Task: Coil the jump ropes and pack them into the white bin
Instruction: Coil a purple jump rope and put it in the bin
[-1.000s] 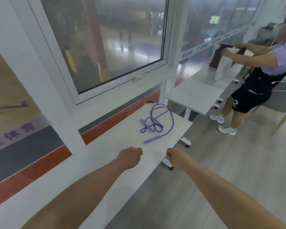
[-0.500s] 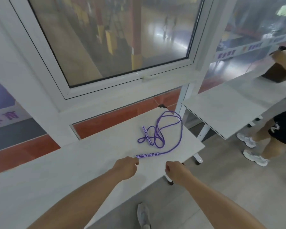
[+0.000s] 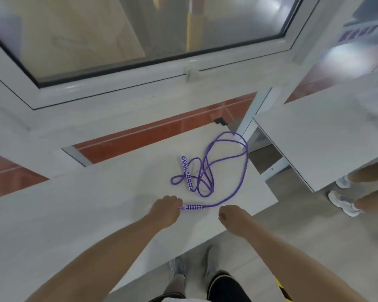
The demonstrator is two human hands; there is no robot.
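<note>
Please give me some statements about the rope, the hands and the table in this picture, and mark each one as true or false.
1. The rope is purple and lies loose, not coiled. True.
2. The left hand is at the end of the near handle. True.
3. The right hand holds the far handle. False: it is beside the near handle and touches no part of the rope; the far handle lies free on the table.
4. The white bin stands on the table next to the rope. False: no bin is in view.
5. Part of the rope loop reaches the table's far right corner. True.
</note>
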